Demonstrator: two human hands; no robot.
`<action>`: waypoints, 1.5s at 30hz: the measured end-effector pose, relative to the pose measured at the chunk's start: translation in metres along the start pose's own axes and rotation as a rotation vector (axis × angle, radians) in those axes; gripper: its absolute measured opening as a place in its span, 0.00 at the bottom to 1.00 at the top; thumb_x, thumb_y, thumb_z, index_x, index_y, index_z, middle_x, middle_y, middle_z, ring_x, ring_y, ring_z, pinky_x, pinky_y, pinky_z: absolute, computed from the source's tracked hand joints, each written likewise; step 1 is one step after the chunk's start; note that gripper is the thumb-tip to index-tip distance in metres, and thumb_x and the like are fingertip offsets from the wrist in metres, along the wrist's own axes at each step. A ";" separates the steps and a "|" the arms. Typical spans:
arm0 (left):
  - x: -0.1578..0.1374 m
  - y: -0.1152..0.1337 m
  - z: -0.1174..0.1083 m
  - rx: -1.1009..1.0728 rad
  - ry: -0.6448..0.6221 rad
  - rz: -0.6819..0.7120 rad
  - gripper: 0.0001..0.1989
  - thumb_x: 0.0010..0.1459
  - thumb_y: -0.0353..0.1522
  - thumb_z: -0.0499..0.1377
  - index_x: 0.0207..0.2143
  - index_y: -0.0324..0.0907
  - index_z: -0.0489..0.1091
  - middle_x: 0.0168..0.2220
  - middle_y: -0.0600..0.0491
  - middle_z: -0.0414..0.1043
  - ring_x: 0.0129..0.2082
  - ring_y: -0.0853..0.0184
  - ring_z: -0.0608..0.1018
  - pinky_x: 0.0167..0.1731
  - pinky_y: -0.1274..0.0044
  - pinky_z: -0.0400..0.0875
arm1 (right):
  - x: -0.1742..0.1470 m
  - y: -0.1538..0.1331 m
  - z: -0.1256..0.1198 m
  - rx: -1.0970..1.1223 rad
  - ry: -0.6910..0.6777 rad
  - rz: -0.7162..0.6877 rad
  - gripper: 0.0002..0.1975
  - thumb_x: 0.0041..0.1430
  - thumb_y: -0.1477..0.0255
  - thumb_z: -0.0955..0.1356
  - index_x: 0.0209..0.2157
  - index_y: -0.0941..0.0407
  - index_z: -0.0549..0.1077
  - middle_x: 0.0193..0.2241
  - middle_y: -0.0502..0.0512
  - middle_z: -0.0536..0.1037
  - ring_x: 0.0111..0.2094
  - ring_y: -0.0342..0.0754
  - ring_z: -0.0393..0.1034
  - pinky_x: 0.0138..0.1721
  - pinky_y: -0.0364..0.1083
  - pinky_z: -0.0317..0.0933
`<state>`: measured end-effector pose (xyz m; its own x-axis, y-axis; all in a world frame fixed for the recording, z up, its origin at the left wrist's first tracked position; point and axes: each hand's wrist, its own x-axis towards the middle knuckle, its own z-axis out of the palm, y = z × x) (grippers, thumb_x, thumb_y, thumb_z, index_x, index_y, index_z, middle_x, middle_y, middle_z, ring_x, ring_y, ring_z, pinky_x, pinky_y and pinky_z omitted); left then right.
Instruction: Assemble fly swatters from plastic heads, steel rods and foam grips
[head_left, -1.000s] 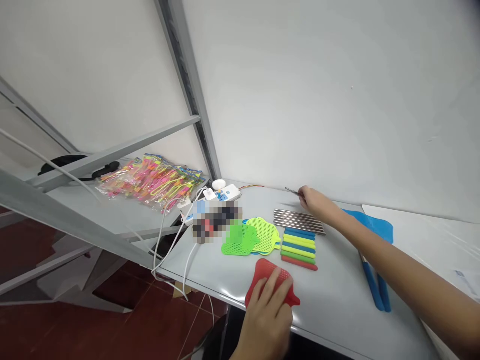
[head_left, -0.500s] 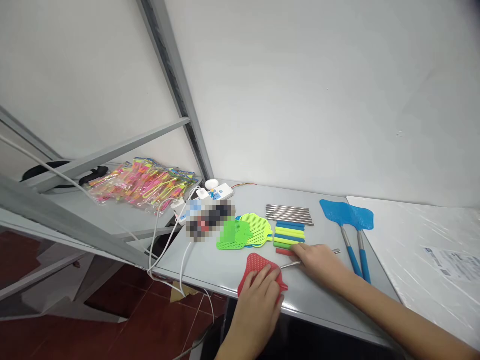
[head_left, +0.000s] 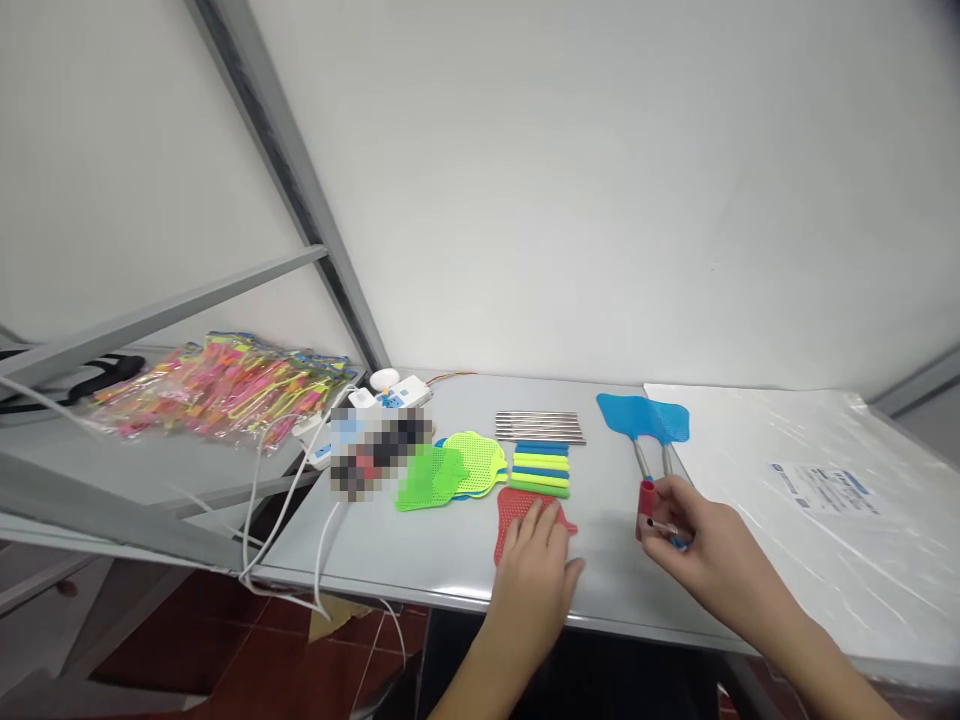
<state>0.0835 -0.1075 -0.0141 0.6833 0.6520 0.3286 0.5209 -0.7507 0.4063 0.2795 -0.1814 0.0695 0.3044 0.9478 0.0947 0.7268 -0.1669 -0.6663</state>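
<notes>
My left hand [head_left: 534,560] lies with fingers stretched over a red perforated fly swatter head [head_left: 517,505] near the table's front edge. To the right, my right hand [head_left: 690,530] is closed on a red handle sleeve [head_left: 646,500], held upright, together with a metal rod [head_left: 661,527] whose end points left. Beyond my left hand, blue, yellow and green handle sleeves [head_left: 540,470] lie in a stack of rows, with several metal rods [head_left: 538,427] behind them. Yellow, blue and green swatter heads [head_left: 476,460] overlap at their left. Two blue fly swatters [head_left: 643,415] lie partly behind my right hand.
A white wrapped board [head_left: 750,430] with a label covers the table's right side. At the left stand a power strip [head_left: 405,392] and white cables [head_left: 322,560]. Bagged colourful items [head_left: 232,390] lie beyond a grey metal frame [head_left: 300,200].
My right hand has picked up the red sleeve and the metal rod and moved right with them. My left hand stays on the red swatter head. The view has turned right.
</notes>
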 end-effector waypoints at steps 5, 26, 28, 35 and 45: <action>0.003 0.009 -0.015 -0.276 0.060 -0.085 0.08 0.65 0.30 0.51 0.44 0.42 0.67 0.56 0.44 0.68 0.60 0.54 0.65 0.56 0.55 0.62 | -0.006 -0.011 0.002 0.281 -0.019 0.024 0.01 0.58 0.71 0.65 0.33 0.51 0.66 0.26 0.49 0.74 0.26 0.47 0.67 0.29 0.45 0.61; -0.063 0.057 -0.036 -0.507 -0.135 -0.070 0.11 0.69 0.36 0.44 0.38 0.45 0.62 0.27 0.56 0.66 0.27 0.65 0.69 0.28 0.76 0.58 | -0.042 -0.077 -0.013 1.571 0.227 -0.032 0.17 0.65 0.58 0.63 0.26 0.53 0.64 0.15 0.40 0.45 0.14 0.37 0.34 0.15 0.40 0.41; -0.072 0.058 -0.035 -0.493 -0.138 -0.044 0.11 0.69 0.36 0.43 0.38 0.45 0.62 0.27 0.55 0.65 0.26 0.65 0.69 0.27 0.76 0.58 | -0.050 -0.078 -0.007 1.564 0.200 -0.051 0.18 0.65 0.56 0.63 0.26 0.53 0.64 0.15 0.40 0.45 0.14 0.37 0.34 0.15 0.39 0.41; -0.087 0.062 -0.039 -0.501 -0.136 -0.020 0.11 0.69 0.37 0.42 0.39 0.45 0.61 0.26 0.56 0.65 0.26 0.65 0.69 0.27 0.76 0.57 | -0.070 -0.077 0.013 1.494 0.061 -0.116 0.18 0.66 0.58 0.61 0.27 0.53 0.66 0.15 0.39 0.46 0.14 0.37 0.37 0.18 0.40 0.41; -0.088 0.059 -0.048 -0.558 -0.127 -0.025 0.12 0.69 0.37 0.41 0.39 0.45 0.61 0.23 0.59 0.57 0.22 0.68 0.63 0.26 0.76 0.53 | -0.064 -0.082 0.026 1.431 -0.213 -0.143 0.09 0.61 0.63 0.68 0.36 0.55 0.74 0.21 0.44 0.65 0.25 0.40 0.61 0.40 0.46 0.63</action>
<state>0.0295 -0.2045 0.0220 0.7483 0.6252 0.2218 0.2122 -0.5424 0.8129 0.1841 -0.2216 0.0987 0.0957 0.9755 0.1981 -0.5201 0.2187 -0.8256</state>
